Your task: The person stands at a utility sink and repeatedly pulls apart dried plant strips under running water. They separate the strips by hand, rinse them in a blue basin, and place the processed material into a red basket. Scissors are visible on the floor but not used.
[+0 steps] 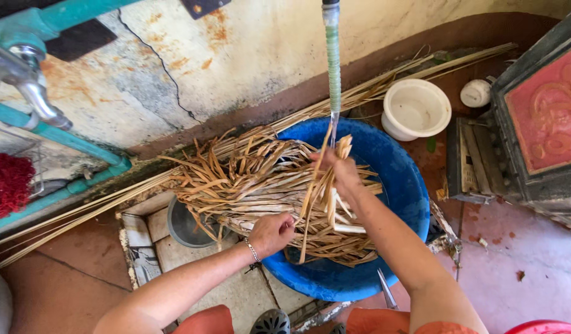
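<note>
A big blue plastic basin [397,179] sits on the floor, heaped with tan dried leaf strips [248,179]. My right hand [342,174] is raised over the basin, shut on a bundle of strips [325,185] that hangs down from it, under a thin stream of water from a green-wrapped hose [332,62]. My left hand [272,234] is closed on the near edge of the heap, a bracelet on its wrist. Part of the basin's inside is hidden by the strips.
A white bowl [415,108] and a small white lid [476,93] stand at the back right by a dark cabinet with a red panel [542,117]. Long reeds [384,83] lean along the stained wall. Teal pipes and a tap [31,86] are at the left, above a floor drain [186,226].
</note>
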Motion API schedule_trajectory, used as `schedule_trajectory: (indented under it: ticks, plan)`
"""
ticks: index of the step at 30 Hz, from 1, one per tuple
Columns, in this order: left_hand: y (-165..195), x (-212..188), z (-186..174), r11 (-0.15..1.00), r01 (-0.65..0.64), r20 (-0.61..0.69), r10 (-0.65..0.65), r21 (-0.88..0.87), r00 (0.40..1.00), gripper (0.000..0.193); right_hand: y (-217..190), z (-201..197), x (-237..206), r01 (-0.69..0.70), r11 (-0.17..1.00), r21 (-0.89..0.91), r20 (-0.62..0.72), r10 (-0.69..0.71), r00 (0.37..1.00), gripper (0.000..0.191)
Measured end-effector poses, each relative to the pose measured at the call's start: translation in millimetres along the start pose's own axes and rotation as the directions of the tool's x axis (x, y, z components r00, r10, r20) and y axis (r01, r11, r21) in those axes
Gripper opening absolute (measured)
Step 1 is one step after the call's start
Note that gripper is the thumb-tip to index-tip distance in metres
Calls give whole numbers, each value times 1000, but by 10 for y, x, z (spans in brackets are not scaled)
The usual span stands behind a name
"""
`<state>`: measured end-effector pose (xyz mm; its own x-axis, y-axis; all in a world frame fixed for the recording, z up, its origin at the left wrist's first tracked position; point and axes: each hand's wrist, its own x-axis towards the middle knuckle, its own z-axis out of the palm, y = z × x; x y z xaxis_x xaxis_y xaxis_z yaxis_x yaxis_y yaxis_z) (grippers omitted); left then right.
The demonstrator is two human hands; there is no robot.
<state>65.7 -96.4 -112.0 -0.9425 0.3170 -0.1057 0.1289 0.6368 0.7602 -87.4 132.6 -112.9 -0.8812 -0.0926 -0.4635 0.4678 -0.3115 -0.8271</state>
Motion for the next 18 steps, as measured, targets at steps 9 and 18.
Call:
schedule_trajectory:
  ticks: [9,18]
  plan:
    - [-263,37,-27,966,144,180,-184,216,966,22,-530,-51,-113,206,977,61,-42,-204,978,31]
    - [-114,1245,-318,952,112,132,-77,-284,988,56,-412,323,-240,-62,966,-251,30,72,997,33]
